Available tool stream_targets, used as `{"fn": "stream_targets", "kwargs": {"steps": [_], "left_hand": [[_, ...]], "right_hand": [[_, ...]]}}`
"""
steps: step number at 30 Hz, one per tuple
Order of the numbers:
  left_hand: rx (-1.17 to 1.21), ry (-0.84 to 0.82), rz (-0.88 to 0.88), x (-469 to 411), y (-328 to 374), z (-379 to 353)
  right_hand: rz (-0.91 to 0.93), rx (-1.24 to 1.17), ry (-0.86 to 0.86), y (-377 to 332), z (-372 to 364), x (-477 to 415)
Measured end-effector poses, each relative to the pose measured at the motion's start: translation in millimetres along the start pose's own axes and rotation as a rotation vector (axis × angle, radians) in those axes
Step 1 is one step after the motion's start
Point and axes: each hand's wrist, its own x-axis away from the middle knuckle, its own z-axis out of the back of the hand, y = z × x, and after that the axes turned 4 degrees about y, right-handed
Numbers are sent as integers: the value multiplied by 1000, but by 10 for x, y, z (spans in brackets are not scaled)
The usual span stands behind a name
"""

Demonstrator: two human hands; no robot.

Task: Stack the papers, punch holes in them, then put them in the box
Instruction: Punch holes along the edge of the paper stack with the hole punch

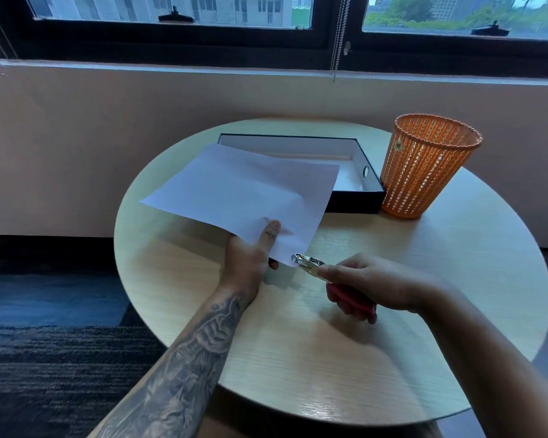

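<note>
White papers (241, 191) are held above the round table, tilted, with my left hand (250, 257) pinching their near edge, thumb on top. My right hand (370, 286) grips a hole punch (310, 263) with red handles and a silver head. The punch's jaws sit on the near right corner of the papers. Behind the papers lies an open black box (358, 203) with a pale inside, partly hidden by the sheets.
An orange mesh basket (424, 165) stands right of the box, touching its corner. The round wooden table (329, 358) has its near edge below my arms. A wall and windows rise behind; dark carpet lies to the left.
</note>
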Motion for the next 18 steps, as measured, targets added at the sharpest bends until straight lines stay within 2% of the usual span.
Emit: {"fn": "stream_targets", "kwargs": {"steps": [18], "left_hand": [[-254, -15, -193, -15, -147, -45]], "right_hand": [[-99, 230, 5, -20, 50, -135]]}}
